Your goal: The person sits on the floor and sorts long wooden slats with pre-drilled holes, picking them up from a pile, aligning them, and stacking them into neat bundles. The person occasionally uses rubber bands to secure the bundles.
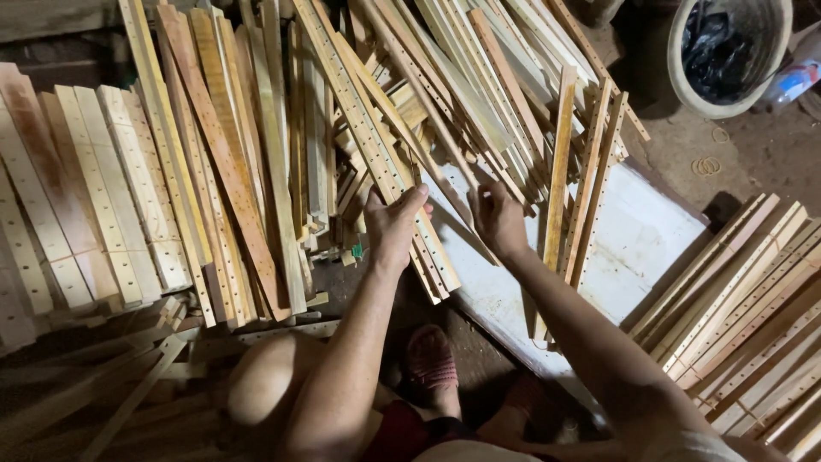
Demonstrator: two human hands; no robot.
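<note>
**Two hands in a pile of drilled wooden slats**

The left hand (395, 221) grips a pale slat (376, 154) with a row of holes; its fingers (414, 198) are closed around the slat near its near end. The slat runs from the hand up and to the left, lying on the big pile (256, 128) in the far middle. The right hand (499, 218) is just right of it, fingers curled on a thin stick (445, 141) that leans out of the same pile. Under both hands is a white board (650, 231). A stack of slats (85, 197) lies at the left, another stack (744, 291) at the near right. A bucket (727, 51) stands far right on the floor
</note>
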